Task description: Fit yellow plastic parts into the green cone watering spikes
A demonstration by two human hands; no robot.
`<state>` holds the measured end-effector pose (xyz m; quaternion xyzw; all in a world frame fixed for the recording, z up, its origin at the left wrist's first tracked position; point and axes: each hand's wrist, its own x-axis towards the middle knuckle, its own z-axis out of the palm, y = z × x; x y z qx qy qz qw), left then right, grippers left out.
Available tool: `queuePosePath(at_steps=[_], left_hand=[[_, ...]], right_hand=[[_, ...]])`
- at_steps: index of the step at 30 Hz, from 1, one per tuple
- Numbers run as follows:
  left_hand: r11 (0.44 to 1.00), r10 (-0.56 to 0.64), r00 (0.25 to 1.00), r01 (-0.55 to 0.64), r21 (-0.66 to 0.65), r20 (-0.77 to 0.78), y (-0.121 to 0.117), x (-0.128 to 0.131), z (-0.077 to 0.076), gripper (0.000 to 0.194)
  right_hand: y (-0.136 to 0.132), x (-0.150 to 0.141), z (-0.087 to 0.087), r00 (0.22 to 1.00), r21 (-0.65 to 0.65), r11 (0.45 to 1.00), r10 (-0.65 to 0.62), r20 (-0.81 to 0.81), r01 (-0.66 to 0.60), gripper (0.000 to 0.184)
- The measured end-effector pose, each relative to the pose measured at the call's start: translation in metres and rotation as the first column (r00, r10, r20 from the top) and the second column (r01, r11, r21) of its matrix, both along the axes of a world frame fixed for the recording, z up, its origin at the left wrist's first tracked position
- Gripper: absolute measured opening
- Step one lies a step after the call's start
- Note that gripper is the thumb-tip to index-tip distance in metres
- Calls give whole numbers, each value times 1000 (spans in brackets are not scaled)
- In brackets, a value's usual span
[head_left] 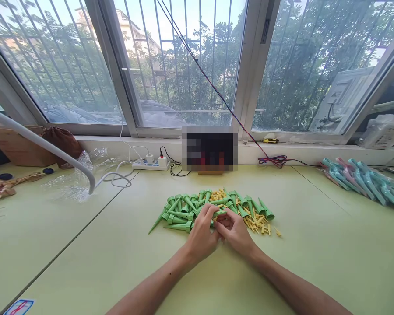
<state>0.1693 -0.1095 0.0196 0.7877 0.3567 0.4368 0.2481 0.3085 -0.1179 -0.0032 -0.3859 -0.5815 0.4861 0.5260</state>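
My left hand (203,229) and my right hand (237,232) meet over the near edge of a pile on the table. Between their curled fingers is a green plastic watering spike (219,213), mostly covered by the fingers. A bit of yellow shows by the fingertips; whether it is held or lies behind them, I cannot tell. Around and behind the hands lie several more green cone-shaped spikes (180,220) with ridged collars. Small yellow plastic pieces (254,224) are heaped among them, mostly on the right, with a single yellow piece (278,232) apart from the heap.
At the back stand a white power strip (151,164) with plugs and a blurred-out dark object (210,151). A grey curved tube (68,157) reaches in from the left. Coiled wires (276,161) lie back right, near teal and pink plastic items (361,177).
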Motion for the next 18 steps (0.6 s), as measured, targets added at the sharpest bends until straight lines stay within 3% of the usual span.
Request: queuePosePath(at_steps=[7,18], left_hand=[[1000,4,1000,-4,0,11,0,0,-1,38],[1000,-19,1000,18,10,14,1,0,-3,38]], right_hand=[[1,-1,2,997,-49,998,42,-58,-44,26],[2,0,0,997,-49,996,74,-32,-76,18]])
